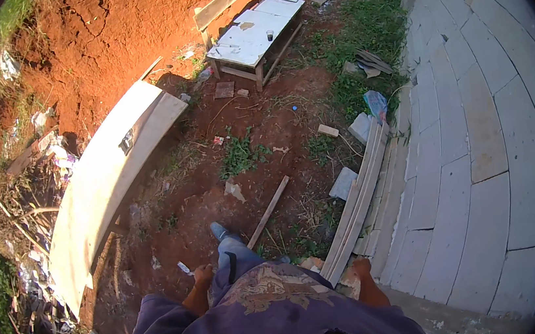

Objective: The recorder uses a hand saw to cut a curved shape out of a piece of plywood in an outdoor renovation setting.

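Observation:
My left hand [202, 275] hangs by my leg with its fingers curled and nothing visible in it, above the red soil near a loose narrow plank [269, 212]. My right hand [361, 268] is low on the other side, its fingers loosely curled with nothing visible in them, nearest to a bundle of long boards [364, 197] lying along the pale block wall [457, 211]. My torn purple shirt fills the lower edge, and my left shoe [218, 230] is forward on the soil.
A long pale board on supports [101, 186] stands at left beside litter and a red earth bank. A white-topped table [265, 30] with a bench back and a dark cup is at the top. Flat pale pieces [342, 183], weeds and scraps lie along the ground.

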`<state>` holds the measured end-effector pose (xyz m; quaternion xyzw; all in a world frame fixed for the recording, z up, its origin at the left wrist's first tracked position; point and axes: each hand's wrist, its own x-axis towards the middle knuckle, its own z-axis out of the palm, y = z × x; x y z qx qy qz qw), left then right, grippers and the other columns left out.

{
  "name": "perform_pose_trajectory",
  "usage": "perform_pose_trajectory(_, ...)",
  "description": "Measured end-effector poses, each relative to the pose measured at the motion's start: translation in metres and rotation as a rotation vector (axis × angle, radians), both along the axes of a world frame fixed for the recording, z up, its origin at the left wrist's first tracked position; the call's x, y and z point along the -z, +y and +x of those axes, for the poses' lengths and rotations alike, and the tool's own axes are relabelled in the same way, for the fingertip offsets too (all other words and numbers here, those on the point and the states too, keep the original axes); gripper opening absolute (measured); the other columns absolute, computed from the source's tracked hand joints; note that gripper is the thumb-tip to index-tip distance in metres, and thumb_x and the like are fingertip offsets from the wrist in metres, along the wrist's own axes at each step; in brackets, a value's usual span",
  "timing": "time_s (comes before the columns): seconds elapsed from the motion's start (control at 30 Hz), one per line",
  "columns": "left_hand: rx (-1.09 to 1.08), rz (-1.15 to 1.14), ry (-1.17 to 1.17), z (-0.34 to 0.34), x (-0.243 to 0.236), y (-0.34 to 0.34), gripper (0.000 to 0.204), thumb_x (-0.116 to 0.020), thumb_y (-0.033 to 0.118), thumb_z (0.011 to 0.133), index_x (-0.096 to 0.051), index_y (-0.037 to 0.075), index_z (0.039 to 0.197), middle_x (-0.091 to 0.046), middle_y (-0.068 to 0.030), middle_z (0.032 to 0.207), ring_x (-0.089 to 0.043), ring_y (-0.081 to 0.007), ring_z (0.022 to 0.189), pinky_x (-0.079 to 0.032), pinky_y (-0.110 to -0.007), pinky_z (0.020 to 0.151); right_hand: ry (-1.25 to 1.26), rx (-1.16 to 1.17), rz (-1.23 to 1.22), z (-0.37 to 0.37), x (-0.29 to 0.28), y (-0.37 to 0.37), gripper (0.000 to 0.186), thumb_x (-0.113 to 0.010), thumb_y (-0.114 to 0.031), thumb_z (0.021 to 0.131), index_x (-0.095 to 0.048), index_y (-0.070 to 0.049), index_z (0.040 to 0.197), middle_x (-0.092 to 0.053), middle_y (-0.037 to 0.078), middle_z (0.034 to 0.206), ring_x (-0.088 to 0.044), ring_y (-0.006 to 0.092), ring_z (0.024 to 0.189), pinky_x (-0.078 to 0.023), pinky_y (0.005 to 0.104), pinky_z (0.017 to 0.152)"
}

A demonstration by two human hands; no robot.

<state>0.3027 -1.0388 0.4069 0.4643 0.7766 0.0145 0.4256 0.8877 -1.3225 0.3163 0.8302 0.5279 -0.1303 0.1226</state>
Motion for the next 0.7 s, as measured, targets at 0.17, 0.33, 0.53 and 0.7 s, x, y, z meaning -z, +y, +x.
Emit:
perform_pose_trajectory(0.17, 0.171, -0.013, -0.345, -0.012, 0.095, 0.023, 0.052, -0.058, 0.048, 0.089, -0.072, 0.001, 0.106, -0.07, -0.0265, 0.103, -0.068, -0.0347, 0.105, -0.051, -0.042, 0.088, 0.504, 0.813, 0.646, 0.061, -0.06, 0.167, 0.05, -0.059, -0.004, 0.082, -0.057, -0.001, 0.132, -0.067, 0.011, 0.075, -0.065, 0.0173, 0.062, -0.046, 0.0308, 0.045)
perform_pose_trajectory(0.33, 0.163, 0.019, -0.648, -0.1, 0.142, 0.047, 0.058, -0.056, 0.054, 0.09, -0.072, 0.0, 0.107, -0.069, -0.0271, 0.105, -0.066, -0.0364, 0.107, -0.051, -0.043, 0.09, 1.017, 0.989, 0.593, -0.09, -0.137, 0.348, 0.053, -0.056, -0.009, 0.089, -0.048, -0.002, 0.141, -0.067, 0.008, 0.084, -0.063, 0.0143, 0.061, -0.046, 0.0263, 0.048)
perform_pose_trajectory(0.53, -0.186, 0.353, -0.12, -0.127, 0.006, 0.18, 0.051, -0.058, 0.044, 0.091, -0.066, 0.003, 0.12, -0.066, -0.0226, 0.12, -0.062, -0.0371, 0.115, -0.047, -0.043, 0.098, 0.844, -0.151, -0.054, -0.249, -0.026, 0.417, 0.041, -0.057, -0.018, 0.095, -0.057, 0.003, 0.131, -0.07, 0.012, 0.09, -0.068, 0.0219, 0.072, -0.055, 0.0329, 0.066)
perform_pose_trajectory(0.7, -0.532, 0.34, -0.178, -0.164, -0.022, 0.212, 0.056, -0.059, 0.044, 0.089, -0.062, 0.001, 0.125, -0.063, -0.0231, 0.125, -0.059, -0.0387, 0.118, -0.045, -0.045, 0.1, 1.008, -0.082, -0.012, -0.326, -0.119, 0.521, 0.04, -0.058, -0.022, 0.096, -0.059, 0.001, 0.129, -0.07, 0.011, 0.092, -0.067, 0.0197, 0.077, -0.054, 0.0321, 0.066)
